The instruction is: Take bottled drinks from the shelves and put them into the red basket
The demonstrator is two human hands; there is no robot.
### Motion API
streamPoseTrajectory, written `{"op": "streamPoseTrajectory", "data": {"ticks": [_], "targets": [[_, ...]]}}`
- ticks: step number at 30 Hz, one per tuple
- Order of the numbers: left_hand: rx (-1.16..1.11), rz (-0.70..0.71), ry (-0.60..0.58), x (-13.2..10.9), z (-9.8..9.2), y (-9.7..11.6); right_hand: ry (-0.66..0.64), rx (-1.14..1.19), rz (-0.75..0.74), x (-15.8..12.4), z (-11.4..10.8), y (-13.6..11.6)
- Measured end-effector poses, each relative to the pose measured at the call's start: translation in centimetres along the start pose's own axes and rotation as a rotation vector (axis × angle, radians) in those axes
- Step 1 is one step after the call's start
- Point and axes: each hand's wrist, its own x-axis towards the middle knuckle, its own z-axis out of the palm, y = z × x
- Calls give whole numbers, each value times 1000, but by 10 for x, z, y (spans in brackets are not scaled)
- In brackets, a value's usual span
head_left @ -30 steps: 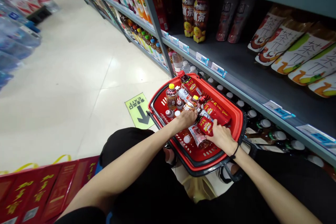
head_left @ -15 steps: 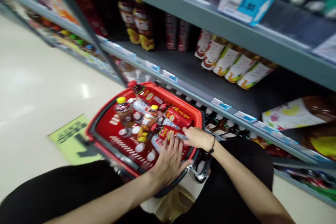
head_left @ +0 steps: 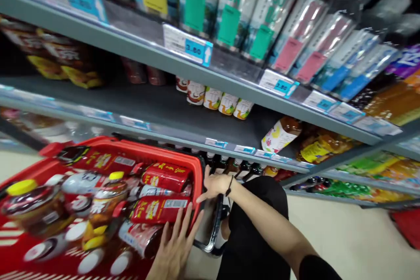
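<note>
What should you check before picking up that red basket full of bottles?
1. Right hand on the red basket: ok, it rests at the right rim.
2. Left hand steadying: ok, open fingers spread by the near rim, against a red-labelled bottle.
3. Black handle gripped: not ok, neither hand closes on it.
4. Bottles settled: cannot tell, they lie piled and the picture is blurred.
5. Room beside the shelf: not ok, the basket sits close against it.
</note>
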Motion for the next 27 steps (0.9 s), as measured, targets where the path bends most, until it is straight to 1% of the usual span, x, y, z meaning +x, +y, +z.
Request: {"op": "streamPoseTrajectory", "data": {"ticks": [2, 4, 6, 8, 9, 11, 12, 14, 16, 18, 20, 23, 25, 27], "targets": [[-27, -4, -106, 7, -9, -5, -54, 64, -22, 0, 10, 6], [-33, 2, -194, 15, -26, -9, -54, 124, -57, -5, 18, 16], [-32, -8, -250, 23, -45, -11, -31, 157, -57, -16, 25, 26], [-49, -12, -297, 29, -60, -11, -1, 179, -19, -31, 34, 32], [-62, -1, -324, 31, -65, -10, 26, 192, 9, -40, 39, 34], [-94, 44, -366, 33, -67, -6, 97, 225, 71, -57, 50, 33], [-118, 71, -370, 33, -65, -4, 132, 248, 99, -65, 55, 30], [-177, 98, -343, 33, -57, 0, 197, 291, 146, -78, 65, 23], [-220, 93, -311, 32, -50, 3, 254, 307, 176, -86, 74, 12], [-227, 69, -323, 33, -51, 5, 282, 287, 175, -92, 85, 0], [-221, 52, -379, 35, -61, 9, 274, 243, 168, -97, 96, -12], [-226, -5, -460, 38, -84, 15, 275, 174, 194, -106, 109, -24], [-263, -48, -487, 39, -96, 20, 293, 137, 211, -112, 114, -30], [-338, -53, -485, 38, -102, 21, 302, 90, 210, -118, 118, -33]]}}
